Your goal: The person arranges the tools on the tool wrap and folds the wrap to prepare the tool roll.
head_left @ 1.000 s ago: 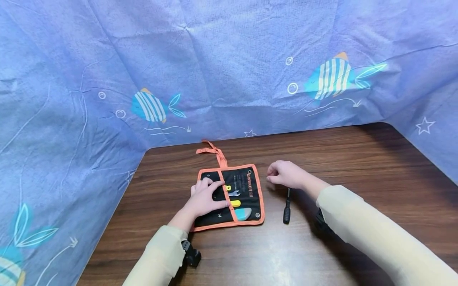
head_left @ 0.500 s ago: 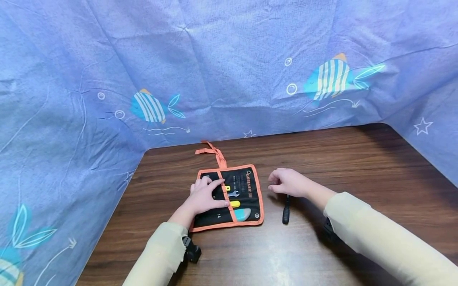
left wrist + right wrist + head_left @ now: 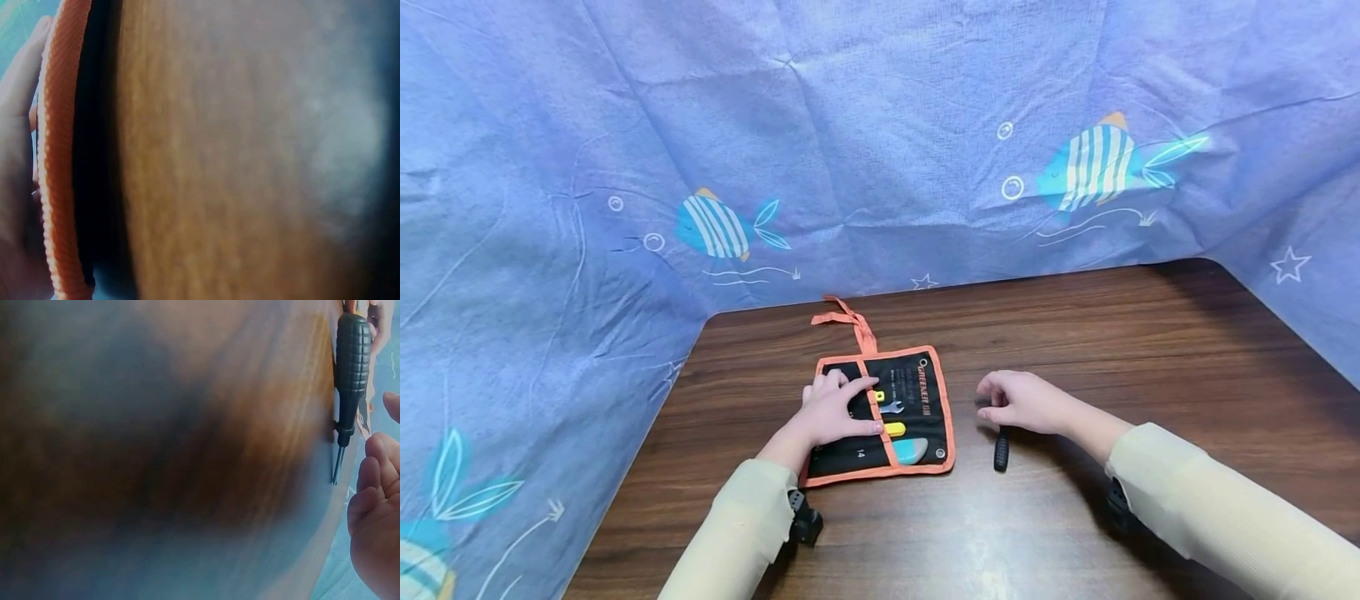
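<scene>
A black tool pouch (image 3: 932,425) with orange edging lies spread on the table. Tucked in its pockets are a small wrench (image 3: 891,407), yellow-handled pieces (image 3: 895,429) and a grey-and-teal tool end (image 3: 912,451). My left hand (image 3: 835,408) rests on the pouch, thumb and forefinger spread along the orange pocket band. In the left wrist view the orange edging (image 3: 60,150) runs beside the hand. A black-handled screwdriver (image 3: 1002,454) lies right of the pouch. Over its shaft end hovers my right hand (image 3: 1026,402), fingers loosely bent, holding nothing; the right wrist view shows the screwdriver (image 3: 353,362) apart from the fingers.
Orange tie straps (image 3: 859,329) trail from the pouch's far side. The dark wooden table (image 3: 1120,333) ends at a blue fish-print cloth (image 3: 880,150) behind and at the sides. A black wrist camera (image 3: 807,521) sits under the left sleeve.
My right hand has moved toward me and slightly right, from beyond the screwdriver's tip to over its shaft. The left hand and the pouch have stayed in place.
</scene>
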A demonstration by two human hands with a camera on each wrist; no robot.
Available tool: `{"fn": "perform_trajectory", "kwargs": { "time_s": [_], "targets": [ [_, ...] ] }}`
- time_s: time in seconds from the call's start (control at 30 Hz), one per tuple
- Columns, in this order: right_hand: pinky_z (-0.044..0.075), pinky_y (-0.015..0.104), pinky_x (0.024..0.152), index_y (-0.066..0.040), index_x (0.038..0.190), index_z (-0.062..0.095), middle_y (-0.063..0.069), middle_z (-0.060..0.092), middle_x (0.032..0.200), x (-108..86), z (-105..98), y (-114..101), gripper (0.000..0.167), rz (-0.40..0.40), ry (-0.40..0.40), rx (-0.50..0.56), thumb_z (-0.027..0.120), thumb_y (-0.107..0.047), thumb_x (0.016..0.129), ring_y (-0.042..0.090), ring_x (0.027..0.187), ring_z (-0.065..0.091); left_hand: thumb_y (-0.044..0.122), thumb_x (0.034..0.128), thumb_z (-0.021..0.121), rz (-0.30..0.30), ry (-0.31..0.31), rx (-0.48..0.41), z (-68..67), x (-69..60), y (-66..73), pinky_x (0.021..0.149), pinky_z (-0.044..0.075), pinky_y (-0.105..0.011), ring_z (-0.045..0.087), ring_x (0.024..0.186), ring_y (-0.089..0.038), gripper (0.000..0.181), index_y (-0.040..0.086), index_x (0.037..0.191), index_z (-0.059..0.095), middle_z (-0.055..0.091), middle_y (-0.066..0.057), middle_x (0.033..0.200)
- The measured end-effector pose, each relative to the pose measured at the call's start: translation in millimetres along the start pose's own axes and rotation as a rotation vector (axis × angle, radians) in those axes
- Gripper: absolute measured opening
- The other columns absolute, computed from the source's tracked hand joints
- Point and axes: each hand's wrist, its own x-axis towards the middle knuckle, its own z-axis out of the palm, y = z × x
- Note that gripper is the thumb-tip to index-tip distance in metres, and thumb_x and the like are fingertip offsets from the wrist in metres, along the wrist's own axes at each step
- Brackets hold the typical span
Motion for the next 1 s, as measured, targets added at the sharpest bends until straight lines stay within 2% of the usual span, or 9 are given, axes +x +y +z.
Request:
{"fn": "perform_trajectory", "kwargs": {
  "time_s": [0.4, 0.77, 0.87, 1.0],
  "targets": [
    [0.041, 0.025, 0.064, -0.007, 0.099, 0.061, -0.009, 0.05, 0.072, -16.7, 11.8, 0.5, 0.034, -0.004, 0.034, 0.012, 0.073, -0.03, 0.078, 0.003, 0.066, 0.047, 0.079, 0.0671, 0.057, 0.003, -0.037, 0.04, -0.4, 3.5, -0.6, 0.071, 0.023, -0.038, 0.03, 0.087, -0.02, 0.086, 0.043, 0.142, 0.035, 0.036, 0.003, 0.1],
    [0.044, 0.028, 0.069, -0.009, 0.099, 0.061, -0.008, 0.049, 0.08, -28.1, 10.9, 4.4, 0.032, -0.058, 0.06, -0.044, 0.075, -0.027, 0.076, 0.007, 0.075, 0.05, 0.079, 0.0645, 0.059, -0.003, -0.014, 0.019, 0.9, 4.4, -2.0, 0.072, 0.025, -0.037, 0.032, 0.09, -0.02, 0.085, 0.039, 0.138, 0.043, 0.039, 0.002, 0.102],
    [0.044, 0.027, 0.068, -0.009, 0.097, 0.06, -0.008, 0.049, 0.08, -32.1, 8.8, 6.2, 0.032, -0.068, 0.069, -0.056, 0.075, -0.026, 0.075, 0.006, 0.074, 0.05, 0.08, 0.0632, 0.059, -0.01, 0.002, 0.005, 1.5, 4.2, -1.9, 0.074, 0.026, -0.038, 0.033, 0.091, -0.02, 0.086, 0.036, 0.136, 0.045, 0.04, 0.002, 0.103],
    [0.042, 0.025, 0.063, -0.01, 0.092, 0.057, -0.008, 0.047, 0.075, -37.8, 5.5, 7.4, 0.031, -0.041, 0.069, -0.063, 0.076, -0.028, 0.075, 0.003, 0.068, 0.046, 0.08, 0.062, 0.06, -0.017, 0.018, -0.006, 2.2, 3.8, -1.4, 0.077, 0.028, -0.039, 0.034, 0.095, -0.02, 0.087, 0.034, 0.135, 0.046, 0.043, 0.001, 0.108]
  ]
}}
